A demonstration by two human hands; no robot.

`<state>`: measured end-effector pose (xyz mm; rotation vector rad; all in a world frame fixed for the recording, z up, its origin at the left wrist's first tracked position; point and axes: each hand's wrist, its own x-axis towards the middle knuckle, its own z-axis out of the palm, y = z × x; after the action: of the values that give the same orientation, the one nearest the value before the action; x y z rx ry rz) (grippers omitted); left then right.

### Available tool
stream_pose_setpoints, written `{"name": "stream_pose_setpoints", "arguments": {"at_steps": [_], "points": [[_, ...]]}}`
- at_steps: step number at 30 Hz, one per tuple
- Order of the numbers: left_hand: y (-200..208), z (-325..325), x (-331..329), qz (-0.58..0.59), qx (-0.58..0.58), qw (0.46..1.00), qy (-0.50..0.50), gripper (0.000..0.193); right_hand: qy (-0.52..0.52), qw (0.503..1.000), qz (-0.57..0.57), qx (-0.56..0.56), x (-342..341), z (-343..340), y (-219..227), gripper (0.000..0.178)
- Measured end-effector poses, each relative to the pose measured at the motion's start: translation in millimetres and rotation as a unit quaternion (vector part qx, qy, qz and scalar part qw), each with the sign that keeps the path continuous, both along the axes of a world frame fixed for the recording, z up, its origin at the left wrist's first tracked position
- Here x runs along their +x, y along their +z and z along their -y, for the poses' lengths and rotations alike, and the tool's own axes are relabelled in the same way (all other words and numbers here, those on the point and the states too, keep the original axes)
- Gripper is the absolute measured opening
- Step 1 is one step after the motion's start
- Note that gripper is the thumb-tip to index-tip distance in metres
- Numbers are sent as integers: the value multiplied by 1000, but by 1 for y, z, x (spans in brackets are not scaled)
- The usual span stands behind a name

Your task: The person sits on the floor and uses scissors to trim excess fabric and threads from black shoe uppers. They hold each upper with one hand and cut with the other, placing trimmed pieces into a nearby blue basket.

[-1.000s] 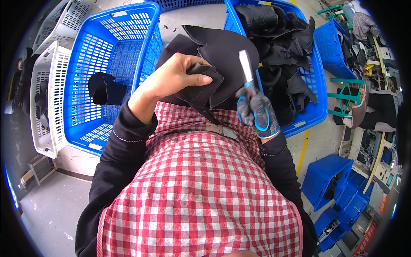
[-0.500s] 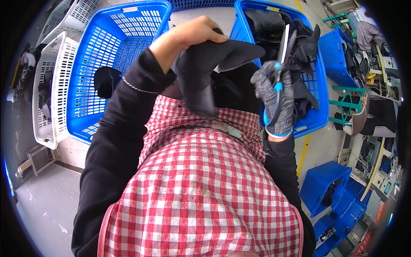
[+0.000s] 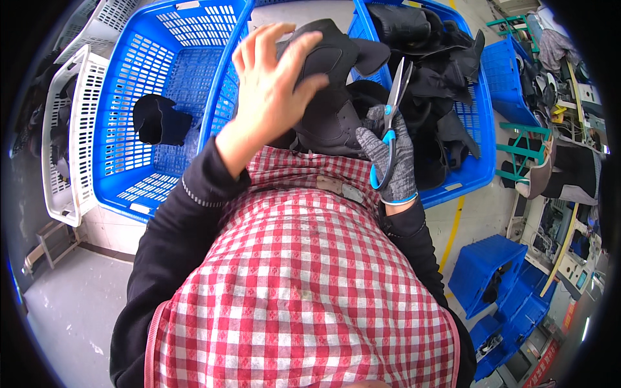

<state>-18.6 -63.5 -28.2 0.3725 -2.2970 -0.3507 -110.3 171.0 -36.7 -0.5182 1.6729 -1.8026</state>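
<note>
Under our left hand (image 3: 272, 84), fingers spread, sits the black shoe upper (image 3: 330, 97); just right, our gloved right hand (image 3: 388, 155) grips blue-handled scissors (image 3: 391, 123). Loose hold: upper may slide against the blades.

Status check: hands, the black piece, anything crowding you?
Left hand open, flat on black piece. Right hand, gloved, shut on scissors, blades beside the piece. Blue basket of black pieces close right.

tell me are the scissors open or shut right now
Shut, or nearly so: the scissors in the gloved right hand show their blades lying together as one narrow strip pointing upward.
</note>
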Motion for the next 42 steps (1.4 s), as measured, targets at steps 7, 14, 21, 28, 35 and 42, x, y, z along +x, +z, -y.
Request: {"name": "stream_pose_setpoints", "arguments": {"at_steps": [7,14,21,28,35,42], "points": [[-33,-3,23,70,86,993,-39,93,103,986,100,84,-7,-31,-17,44],[-35,2,16,59,76,995,-42,92,183,946,-151,222,-13,-58,-14,36],[-37,2,17,58,58,996,-41,94,183,944,-126,243,-15,-41,-10,44],[-36,3,18,60,64,995,-46,95,201,937,-166,235,-13,-35,7,43],[-36,0,19,57,58,996,-42,96,184,914,-263,250,-16,-38,4,45],[-36,-3,19,59,63,996,-40,97,170,931,-273,175,-17,-40,-16,45]]}}
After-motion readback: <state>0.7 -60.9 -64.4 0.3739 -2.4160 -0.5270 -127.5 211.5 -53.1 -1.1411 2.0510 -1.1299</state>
